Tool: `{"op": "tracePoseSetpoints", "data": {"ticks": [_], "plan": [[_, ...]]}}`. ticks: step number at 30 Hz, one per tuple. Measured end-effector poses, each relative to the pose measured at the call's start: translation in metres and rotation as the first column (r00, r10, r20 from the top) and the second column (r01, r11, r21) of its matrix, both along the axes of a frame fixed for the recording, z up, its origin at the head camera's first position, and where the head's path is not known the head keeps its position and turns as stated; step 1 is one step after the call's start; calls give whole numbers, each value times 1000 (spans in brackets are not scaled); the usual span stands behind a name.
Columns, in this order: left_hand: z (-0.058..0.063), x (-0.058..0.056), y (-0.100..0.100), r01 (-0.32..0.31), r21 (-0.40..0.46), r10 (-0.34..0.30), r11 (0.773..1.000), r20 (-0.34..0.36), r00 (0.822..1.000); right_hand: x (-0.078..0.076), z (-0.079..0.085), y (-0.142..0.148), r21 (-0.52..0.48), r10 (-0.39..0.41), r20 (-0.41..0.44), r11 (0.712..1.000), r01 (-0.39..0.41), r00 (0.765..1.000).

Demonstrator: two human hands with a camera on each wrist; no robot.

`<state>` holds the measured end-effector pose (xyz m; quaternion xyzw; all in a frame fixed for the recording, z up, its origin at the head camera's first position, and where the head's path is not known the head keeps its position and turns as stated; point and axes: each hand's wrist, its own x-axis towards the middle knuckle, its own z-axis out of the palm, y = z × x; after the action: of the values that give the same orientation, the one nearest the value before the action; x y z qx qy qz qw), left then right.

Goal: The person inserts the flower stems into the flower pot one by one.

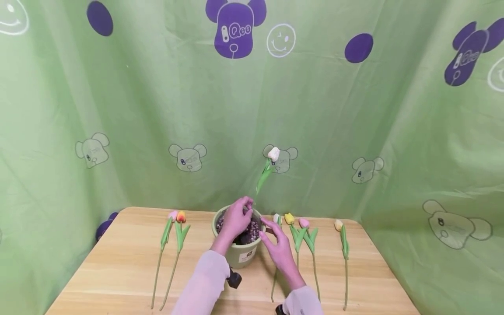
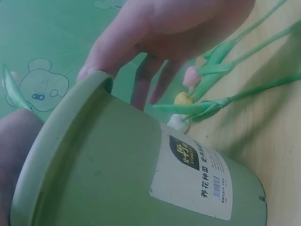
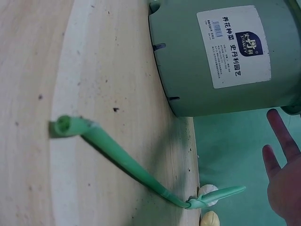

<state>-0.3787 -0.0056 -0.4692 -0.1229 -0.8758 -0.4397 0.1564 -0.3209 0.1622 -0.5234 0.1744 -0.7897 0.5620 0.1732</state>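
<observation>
A green plant pot (image 1: 241,255) with a white label (image 2: 193,172) stands on the table, filled with dark soil (image 1: 249,236). From it rises an artificial white tulip (image 1: 273,154), its stem leaning to the right. My left hand (image 1: 235,218) reaches over the rim, with thumb and forefinger at the lower stem, which they partly hide. At the pot's right side, my right hand (image 1: 280,249) has its fingers spread and touches the rim (image 2: 96,77). In the right wrist view, fingers (image 3: 282,136) of that hand extend straight beside the pot.
Left of the pot lie a pink tulip (image 1: 165,236) and an orange-red tulip (image 1: 181,216). To its right are white (image 1: 277,218), yellow (image 1: 289,218) and pink (image 1: 304,223) tulips, with a cream tulip (image 1: 338,225) farther right. A green curtain (image 1: 315,109) hangs behind the wooden table (image 1: 118,262).
</observation>
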Motion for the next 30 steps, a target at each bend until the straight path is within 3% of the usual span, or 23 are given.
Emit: {"op": "tracePoseSetpoints", "data": {"ticks": [3, 6, 12, 21, 30], "plan": [[-2, 0, 0, -4, 3, 4, 1000, 7, 1000, -8, -15, 4, -3, -6, -4, 1000, 6, 1000], [-1, 0, 0, -15, 10, 15, 1000, 8, 1000, -11, -20, 7, 7, -1, -4, 1000, 1, 1000], [4, -4, -7, 41, -34, -42, 999, -2, 999, -14, -19, 7, 7, 1, 4, 1000, -1, 1000], [1, -12, -15, 147, -71, -147, 987, 7, 989, -13, -17, 5, -11, 13, -31, 1000, -13, 999], [-2, -11, -14, 150, -136, -157, 979, -44, 987, -13, -16, 5, 5, -2, 5, 1000, 2, 1000]]}}
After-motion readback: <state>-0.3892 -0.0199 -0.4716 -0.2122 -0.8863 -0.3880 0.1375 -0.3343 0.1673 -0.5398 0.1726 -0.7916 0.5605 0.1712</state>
